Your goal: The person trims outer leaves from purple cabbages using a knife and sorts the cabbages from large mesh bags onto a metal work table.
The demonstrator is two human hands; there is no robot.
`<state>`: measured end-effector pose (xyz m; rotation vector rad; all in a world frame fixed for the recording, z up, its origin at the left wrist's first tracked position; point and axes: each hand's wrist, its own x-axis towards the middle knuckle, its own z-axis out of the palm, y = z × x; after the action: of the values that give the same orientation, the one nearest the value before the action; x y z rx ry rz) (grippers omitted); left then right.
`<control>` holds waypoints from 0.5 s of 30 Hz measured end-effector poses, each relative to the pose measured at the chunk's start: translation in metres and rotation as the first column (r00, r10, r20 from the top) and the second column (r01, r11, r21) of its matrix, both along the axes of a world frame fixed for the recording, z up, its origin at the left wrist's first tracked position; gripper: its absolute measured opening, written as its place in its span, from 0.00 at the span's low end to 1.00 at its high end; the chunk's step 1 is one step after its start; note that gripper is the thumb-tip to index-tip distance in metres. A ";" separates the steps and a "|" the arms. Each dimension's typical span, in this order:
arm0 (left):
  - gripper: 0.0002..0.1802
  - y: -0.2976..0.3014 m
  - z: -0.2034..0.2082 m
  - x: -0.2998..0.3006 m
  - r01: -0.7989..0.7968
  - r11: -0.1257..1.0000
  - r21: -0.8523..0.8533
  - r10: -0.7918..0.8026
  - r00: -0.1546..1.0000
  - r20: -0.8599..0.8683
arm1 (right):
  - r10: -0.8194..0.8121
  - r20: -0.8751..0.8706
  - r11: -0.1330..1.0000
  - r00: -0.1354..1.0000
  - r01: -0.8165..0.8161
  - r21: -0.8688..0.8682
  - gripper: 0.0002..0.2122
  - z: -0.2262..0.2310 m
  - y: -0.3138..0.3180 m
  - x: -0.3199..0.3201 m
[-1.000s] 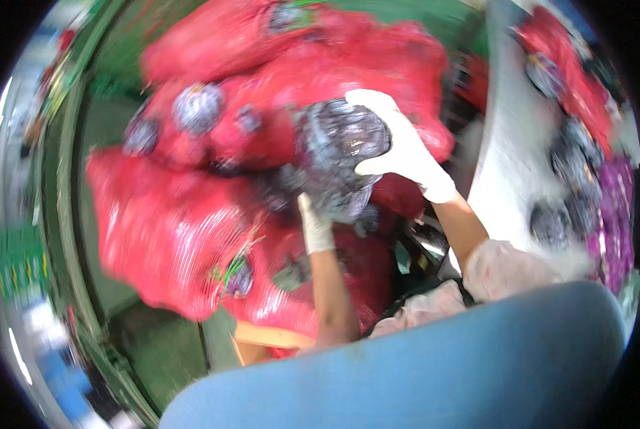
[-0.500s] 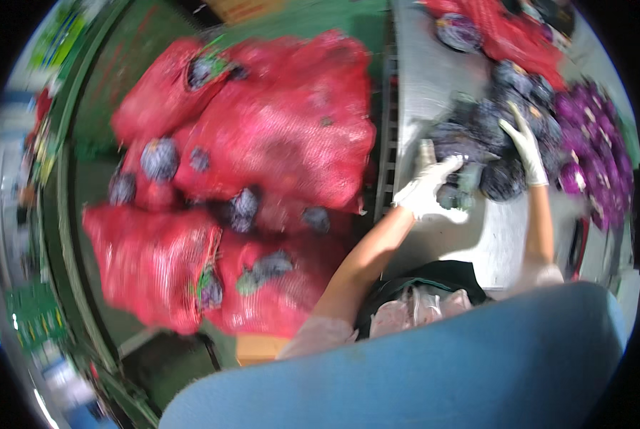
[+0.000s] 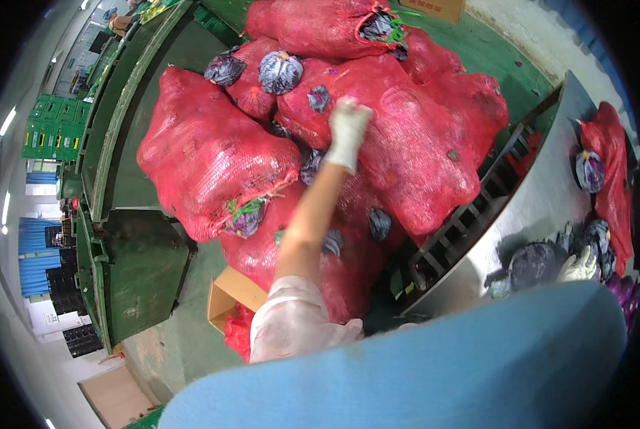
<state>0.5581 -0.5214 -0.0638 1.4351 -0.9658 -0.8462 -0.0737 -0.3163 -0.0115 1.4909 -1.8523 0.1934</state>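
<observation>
My left hand (image 3: 350, 132), in a white glove, reaches out over a large bulging red mesh sack (image 3: 416, 143). Its fingers are curled closed, and whatever is in them is hidden. A loose purple cabbage leaf (image 3: 318, 99) and a red cabbage (image 3: 280, 72) lie on the sacks just beyond it. At the lower right my gloved right hand (image 3: 581, 265) shows only in part above a blue edge. Its visible fingers look stretched out, beside a dark red cabbage (image 3: 538, 263) and loose outer leaves (image 3: 597, 239) on the metal table (image 3: 527, 207).
More filled red mesh sacks (image 3: 212, 154) are heaped on the green floor, some with green ties. A slatted metal frame (image 3: 470, 207) borders the table. Green metal bins (image 3: 145, 275) stand at left, an open cardboard box (image 3: 230, 293) nearer. A blue curved surface (image 3: 405, 365) covers the bottom.
The view has swung left toward the sacks. My left hand has left the cabbages on the table and moved out over the heap, its fingers now curled. My right hand stays among the cabbages.
</observation>
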 end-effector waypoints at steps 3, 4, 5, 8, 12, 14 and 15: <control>0.22 -0.095 -0.008 0.169 -0.340 0.934 -0.113 0.338 0.730 0.595 | 0.228 0.470 0.973 0.853 -0.220 -0.074 0.17 0.020 -0.064 0.103; 0.30 -0.111 -0.018 0.243 -0.408 0.901 -0.147 0.386 0.600 0.701 | 0.359 0.568 0.923 0.740 -0.370 -0.101 0.18 0.008 -0.098 0.141; 0.34 -0.141 0.001 0.209 -0.504 0.849 0.157 0.286 0.690 0.665 | 0.380 0.613 0.907 0.693 -0.409 -0.099 0.18 0.010 -0.106 0.162; 0.60 -0.172 0.008 0.271 -0.572 0.777 0.262 0.297 0.700 0.650 | 0.446 0.651 0.811 0.614 -0.585 -0.003 0.18 0.007 -0.172 0.308; 0.68 -0.210 -0.014 0.309 -0.514 0.842 0.162 0.369 0.769 0.522 | 0.401 0.892 0.469 0.209 -0.883 -0.004 0.19 -0.038 -0.228 0.457; 0.66 -0.221 -0.016 0.315 -0.425 0.883 0.199 0.325 0.860 0.394 | 0.046 0.999 0.363 0.008 -0.932 -0.009 0.18 -0.066 -0.253 0.516; 0.63 -0.220 -0.019 0.319 -0.353 0.906 0.235 0.287 0.919 0.271 | -0.146 0.983 0.288 -0.109 -0.956 -0.063 0.19 -0.079 -0.269 0.544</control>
<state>0.8768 -0.7410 -0.0831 1.9114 -0.7650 -0.5912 0.4703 -0.5853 -0.0905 3.6089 -2.0288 1.2042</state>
